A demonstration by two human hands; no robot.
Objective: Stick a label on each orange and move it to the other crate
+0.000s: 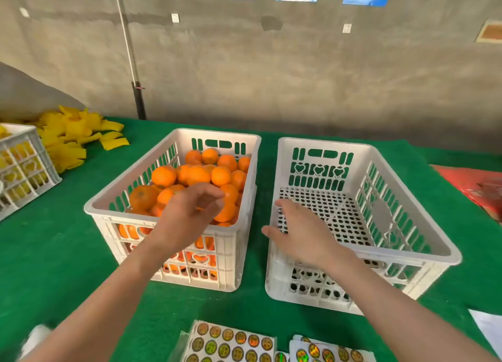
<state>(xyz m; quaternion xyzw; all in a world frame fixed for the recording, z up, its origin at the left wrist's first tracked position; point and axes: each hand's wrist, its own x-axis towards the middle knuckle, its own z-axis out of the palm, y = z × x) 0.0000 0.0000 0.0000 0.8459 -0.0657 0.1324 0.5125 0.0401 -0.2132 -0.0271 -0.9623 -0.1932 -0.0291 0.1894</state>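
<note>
Yellow wrappers (73, 136) lay at centre left. Oranges (163, 175) filled the left crate (233, 253). The left hand (187, 215) curled over them, grasp indeterminate. The right hand (301, 236) hung released, fingers spread, over the right crate (423, 253). Label sheets (228, 342) lay at bottom centre.

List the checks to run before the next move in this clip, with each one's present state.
1. Oranges left to label: ok, the left crate is piled with them.
2. Right crate ready to receive: ok, only its perforated floor shows.
3. Left hand gripping an orange: cannot tell, its fingers curl down over the pile.
4. Right hand free: ok, fingers straight over the right crate's near corner.
5. Label on the right hand: cannot tell, its palm faces down.
6. Label sheets within reach: ok, they lie on the green cloth in front of the crates.
</note>
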